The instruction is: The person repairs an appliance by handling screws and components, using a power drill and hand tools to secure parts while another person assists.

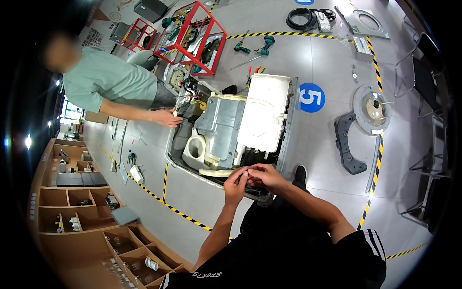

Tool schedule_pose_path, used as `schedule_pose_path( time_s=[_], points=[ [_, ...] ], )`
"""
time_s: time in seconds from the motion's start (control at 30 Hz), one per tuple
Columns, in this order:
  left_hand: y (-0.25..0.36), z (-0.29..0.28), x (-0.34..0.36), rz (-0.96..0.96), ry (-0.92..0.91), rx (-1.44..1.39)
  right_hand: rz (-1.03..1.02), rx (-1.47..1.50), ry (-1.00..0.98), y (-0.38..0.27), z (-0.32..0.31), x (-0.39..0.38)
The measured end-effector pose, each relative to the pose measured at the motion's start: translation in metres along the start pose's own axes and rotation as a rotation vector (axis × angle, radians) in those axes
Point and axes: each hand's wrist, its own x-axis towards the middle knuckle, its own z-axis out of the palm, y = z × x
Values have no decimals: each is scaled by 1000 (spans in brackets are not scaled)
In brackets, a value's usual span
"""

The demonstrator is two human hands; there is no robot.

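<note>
My left hand (236, 179) and my right hand (260, 175) are closed together at the near end of an opened appliance body (177, 151), pinching a small dark item (245, 173) too small to name. Inside the body are a grey metal panel (220, 123) and a cream plastic ring housing (194, 146). A white rectangular part (264, 112) lies over the right side. A cream curved strip (214, 172) runs just left of my hands. A co-worker's hand (168, 117) is at the far left of the body, near wires (196, 102).
A co-worker (115, 86) leans in from the left. Red racks with tools (202, 69), drills (264, 45), a round door part (371, 110) and a dark curved block (349, 144) are on the floor. Chairs (416, 82) stand right; wooden cubby shelving (72, 212) is lower left.
</note>
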Motion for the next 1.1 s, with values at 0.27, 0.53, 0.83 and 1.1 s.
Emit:
schedule_pose_path(
  time_s=[0.27, 0.53, 0.83, 1.1],
  points=[
    [8, 3, 4, -22, -59, 103, -67, -90, -33, 17, -13, 15],
    [-5, 4, 3, -16, -41, 295, -90, -81, -18, 14, -17, 8],
    [0, 12, 3, 42, -67, 333, -143, -98, 58, 15, -20, 10],
    [-3, 9, 9, 187, -42, 405, -318, -436, 82, 13, -25, 10]
  ],
)
